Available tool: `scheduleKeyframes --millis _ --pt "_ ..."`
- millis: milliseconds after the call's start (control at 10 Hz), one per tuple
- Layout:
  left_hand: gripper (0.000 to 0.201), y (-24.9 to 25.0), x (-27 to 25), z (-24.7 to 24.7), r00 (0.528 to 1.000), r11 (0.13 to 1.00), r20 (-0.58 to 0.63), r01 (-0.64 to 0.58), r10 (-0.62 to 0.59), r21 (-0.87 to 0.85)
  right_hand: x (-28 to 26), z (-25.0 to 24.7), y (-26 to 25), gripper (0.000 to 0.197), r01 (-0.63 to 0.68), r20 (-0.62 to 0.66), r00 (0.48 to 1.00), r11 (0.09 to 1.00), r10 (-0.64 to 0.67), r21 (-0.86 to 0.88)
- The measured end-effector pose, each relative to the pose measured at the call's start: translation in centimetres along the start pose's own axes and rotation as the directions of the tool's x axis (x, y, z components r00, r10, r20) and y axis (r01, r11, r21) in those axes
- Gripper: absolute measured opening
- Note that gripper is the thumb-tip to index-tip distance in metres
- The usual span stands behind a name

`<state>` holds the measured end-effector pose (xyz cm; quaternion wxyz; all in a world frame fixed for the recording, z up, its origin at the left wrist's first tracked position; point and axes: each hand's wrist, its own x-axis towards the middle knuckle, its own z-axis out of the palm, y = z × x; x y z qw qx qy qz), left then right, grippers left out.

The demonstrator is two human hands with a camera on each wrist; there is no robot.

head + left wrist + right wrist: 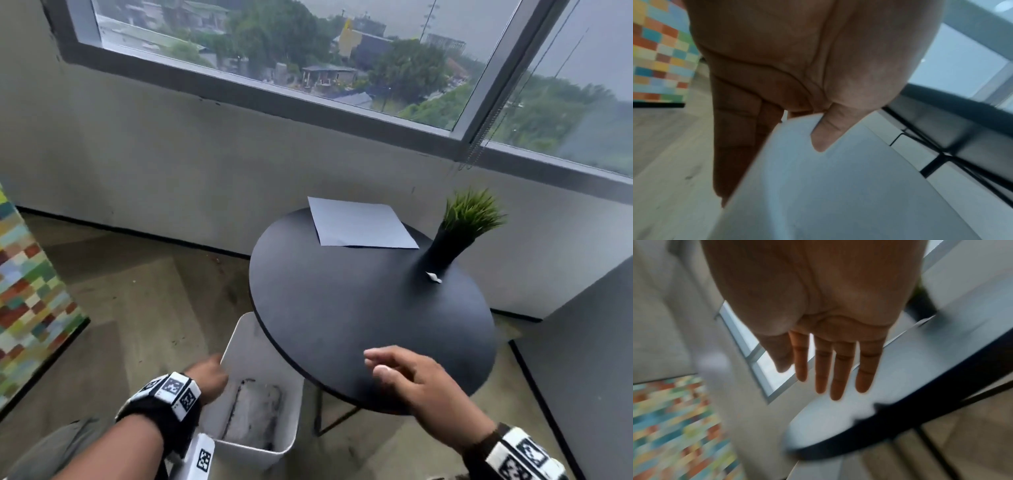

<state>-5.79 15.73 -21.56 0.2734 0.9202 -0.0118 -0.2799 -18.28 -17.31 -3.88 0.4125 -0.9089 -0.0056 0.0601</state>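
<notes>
My left hand (209, 371) grips the left rim of a white bin (270, 452) on the floor. In the left wrist view the thumb (824, 134) lies inside the bin wall (838, 186) and the fingers (735, 138) outside. Over the near edge of the round black table (342, 308) hovers my right hand (404, 373), its fingers (838, 369) straight and spread, holding nothing. On the table's far side lies a white sheet of paper (359, 222). A small white scrap (433, 277) lies by a black vase with green grass (455, 236).
The bin stands partly under the table's left edge, beside its thin black legs (322, 411). A colourful checkered panel (30, 291) stands at the left. A grey wall under a wide window (308, 61) runs behind. A dark grey surface (582, 359) is at the right.
</notes>
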Motion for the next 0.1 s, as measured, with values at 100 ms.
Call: scheduleKeyframes --millis 100 --pt "0.032 -2.95 2.14 1.56 0.997 0.997 -0.008 0.073 -0.073 0.017 0.14 -3.88 4.08 0.01 -0.244 -0.045 0.969 0.969 0.242 -0.038"
